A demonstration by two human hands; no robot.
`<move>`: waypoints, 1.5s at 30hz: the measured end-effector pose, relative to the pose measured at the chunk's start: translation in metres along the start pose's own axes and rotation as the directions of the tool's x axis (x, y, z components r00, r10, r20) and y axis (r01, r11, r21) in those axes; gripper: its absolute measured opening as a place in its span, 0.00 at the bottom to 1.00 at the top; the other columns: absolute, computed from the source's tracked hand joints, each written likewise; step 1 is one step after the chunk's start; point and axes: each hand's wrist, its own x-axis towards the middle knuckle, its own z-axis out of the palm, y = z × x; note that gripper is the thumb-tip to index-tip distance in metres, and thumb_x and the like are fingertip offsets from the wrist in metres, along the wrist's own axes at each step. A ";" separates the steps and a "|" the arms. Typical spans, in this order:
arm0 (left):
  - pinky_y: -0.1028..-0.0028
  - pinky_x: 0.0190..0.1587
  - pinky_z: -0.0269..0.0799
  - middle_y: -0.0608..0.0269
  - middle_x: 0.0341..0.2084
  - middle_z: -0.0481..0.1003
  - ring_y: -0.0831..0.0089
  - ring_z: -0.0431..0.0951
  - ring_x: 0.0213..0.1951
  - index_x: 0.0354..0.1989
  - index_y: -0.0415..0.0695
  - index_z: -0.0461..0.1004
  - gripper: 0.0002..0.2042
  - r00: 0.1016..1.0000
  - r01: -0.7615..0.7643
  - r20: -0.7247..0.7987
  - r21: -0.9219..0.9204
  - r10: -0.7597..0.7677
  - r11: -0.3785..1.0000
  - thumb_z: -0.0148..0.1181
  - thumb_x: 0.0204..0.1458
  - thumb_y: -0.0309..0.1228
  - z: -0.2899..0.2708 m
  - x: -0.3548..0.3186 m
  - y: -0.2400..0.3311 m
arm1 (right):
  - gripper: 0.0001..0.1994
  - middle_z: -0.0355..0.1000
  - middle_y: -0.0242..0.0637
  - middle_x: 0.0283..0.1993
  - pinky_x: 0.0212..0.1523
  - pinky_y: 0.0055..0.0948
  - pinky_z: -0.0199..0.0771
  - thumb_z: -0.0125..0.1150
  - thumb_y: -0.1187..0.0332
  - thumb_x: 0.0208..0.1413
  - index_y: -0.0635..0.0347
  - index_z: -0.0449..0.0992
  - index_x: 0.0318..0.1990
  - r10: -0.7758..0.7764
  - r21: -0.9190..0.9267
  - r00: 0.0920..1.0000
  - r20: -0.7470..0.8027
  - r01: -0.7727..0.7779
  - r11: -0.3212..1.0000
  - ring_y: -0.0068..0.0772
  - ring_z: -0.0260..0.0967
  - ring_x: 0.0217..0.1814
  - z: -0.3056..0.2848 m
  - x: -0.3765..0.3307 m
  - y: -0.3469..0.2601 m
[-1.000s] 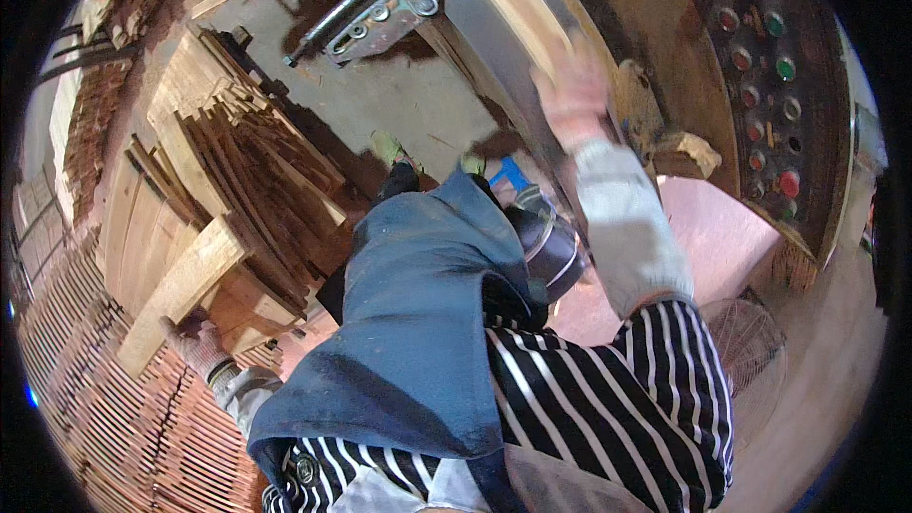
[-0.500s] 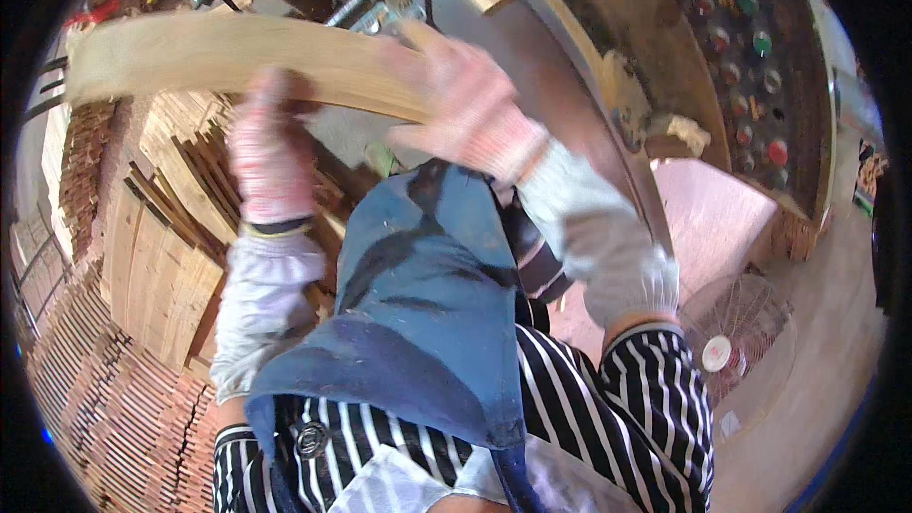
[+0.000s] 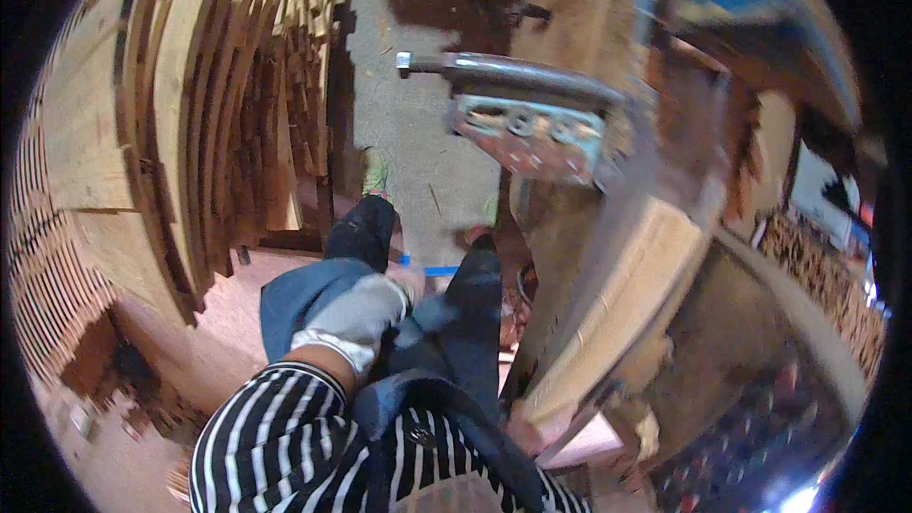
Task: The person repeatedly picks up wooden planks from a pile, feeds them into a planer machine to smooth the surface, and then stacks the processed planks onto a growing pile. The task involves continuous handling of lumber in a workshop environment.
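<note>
A pale wooden board (image 3: 617, 304) lies aslant along the metal bed of a machine on my right. At its near end is my right hand (image 3: 532, 432), in a pinkish glove. It looks closed on the board's end, though it is blurred and largely cut off by my body. My left hand (image 3: 408, 280) hangs low over my dark trousers and apron, apart from the board. A grey sleeve cover (image 3: 351, 321) shows on that forearm. The left fingers are too hidden and smeared to read.
A metal rod with a bolted bracket (image 3: 532, 123) juts out from the machine ahead. On my left stand several stacked boards (image 3: 180, 133). A dark control panel (image 3: 750, 437) is at the lower right, and more stacked wood (image 3: 817, 266) lies at far right.
My view has swung round. The board, earlier raised between both hands, now lies along the machine at my right. My left hand has come off it and dropped to my lap side.
</note>
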 end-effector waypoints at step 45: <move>0.53 0.34 0.82 0.48 0.31 0.84 0.53 0.86 0.35 0.33 0.40 0.85 0.09 0.538 -0.491 -0.096 0.772 0.837 0.404 0.61 0.51 0.30 -0.284 -0.146 0.089 | 0.34 0.51 0.52 0.80 0.75 0.40 0.57 0.56 0.63 0.69 0.60 0.52 0.78 0.052 0.021 0.058 -0.997 -0.439 0.898 0.54 0.57 0.77 -0.153 0.174 0.020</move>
